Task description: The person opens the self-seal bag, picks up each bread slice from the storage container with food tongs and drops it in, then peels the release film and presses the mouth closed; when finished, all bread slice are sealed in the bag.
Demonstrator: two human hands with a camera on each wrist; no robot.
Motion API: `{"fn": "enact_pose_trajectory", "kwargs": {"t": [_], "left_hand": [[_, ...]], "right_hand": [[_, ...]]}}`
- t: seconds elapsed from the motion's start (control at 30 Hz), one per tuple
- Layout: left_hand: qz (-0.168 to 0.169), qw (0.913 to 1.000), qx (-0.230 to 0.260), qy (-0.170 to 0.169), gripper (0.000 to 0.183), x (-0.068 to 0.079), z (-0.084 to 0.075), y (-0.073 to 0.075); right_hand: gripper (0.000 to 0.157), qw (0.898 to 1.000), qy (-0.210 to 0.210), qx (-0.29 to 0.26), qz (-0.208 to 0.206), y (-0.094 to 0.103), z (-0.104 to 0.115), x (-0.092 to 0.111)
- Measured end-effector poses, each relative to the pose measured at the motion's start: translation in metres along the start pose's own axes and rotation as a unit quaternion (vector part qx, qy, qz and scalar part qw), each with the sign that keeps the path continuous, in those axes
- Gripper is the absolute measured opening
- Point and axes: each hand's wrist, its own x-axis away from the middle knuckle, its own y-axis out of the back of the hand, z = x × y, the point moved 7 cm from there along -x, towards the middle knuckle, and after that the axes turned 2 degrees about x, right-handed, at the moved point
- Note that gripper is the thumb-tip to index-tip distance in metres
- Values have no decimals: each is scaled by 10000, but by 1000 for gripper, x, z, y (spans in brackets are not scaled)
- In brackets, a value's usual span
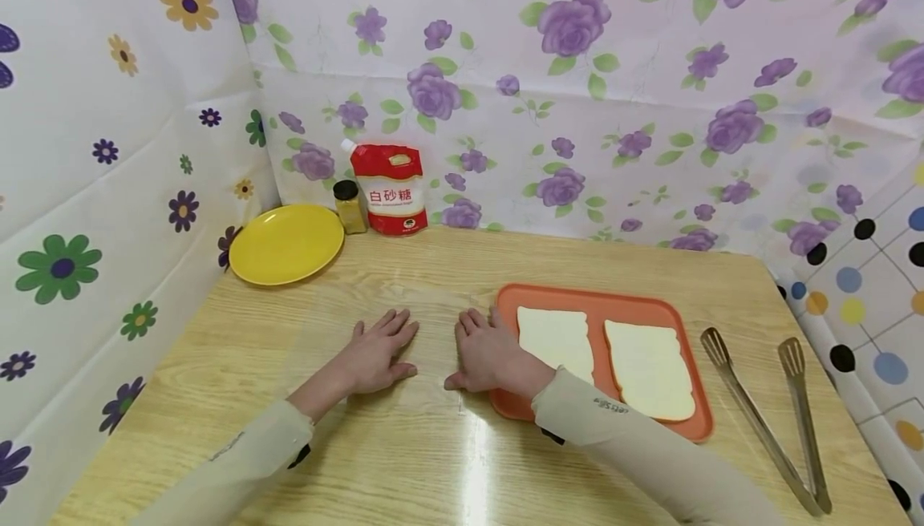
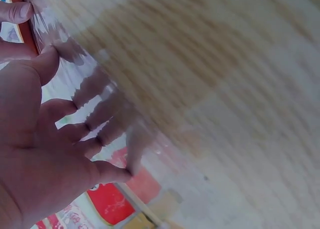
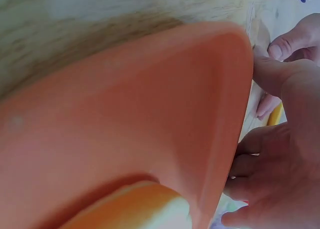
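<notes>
A thin clear plastic sheet (image 1: pixel 433 337) lies on the wood-grain table, its outline faint in the head view. My left hand (image 1: pixel 381 354) rests palm down on it with fingers spread, and the glossy surface mirrors those fingertips in the left wrist view. Close by on the right, my right hand (image 1: pixel 487 349) also lies flat with extended fingers, beside the left rim of an orange tray (image 1: pixel 599 301). Two bread slices sit in that tray: the left slice (image 1: pixel 556 337) is partly covered by my right forearm, while the right slice (image 1: pixel 650 370) shows whole.
Metal tongs (image 1: pixel 758 422) lie spread right of the tray. At the back left stand a yellow plate (image 1: pixel 287 244), a small black-capped jar (image 1: pixel 350 209) and a red-and-white sugar pouch (image 1: pixel 391 189). Flowered cloth (image 1: pixel 505 149) hangs behind the table.
</notes>
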Motion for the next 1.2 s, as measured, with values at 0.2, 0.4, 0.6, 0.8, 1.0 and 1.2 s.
{"fn": "enact_pose_trajectory", "kwargs": {"t": [0.2, 0.4, 0.6, 0.8, 1.0, 1.2], "left_hand": [[-112, 9999, -5, 36, 66, -2, 2, 0], [-539, 9979, -359, 30, 55, -4, 3, 3], [-1158, 9926, -361, -2, 39, -4, 3, 9], [-1946, 9809, -30, 23, 22, -2, 2, 17], [-2637, 9643, 59, -247, 10, 1, 1, 20], [-3002, 9521, 187, -550, 10, 1, 1, 20]], "right_hand": [[101, 9998, -41, 9, 215, -3, -2, 1], [100, 9998, -34, 22, 202, -2, -2, 2], [100, 10000, -13, 3, 97, 0, -1, 2], [101, 10000, -15, 27, 35, 0, -1, 1], [101, 10000, 22, 12, 33, 0, 0, 0], [101, 9999, 13, 72, 110, 0, 0, 1]]}}
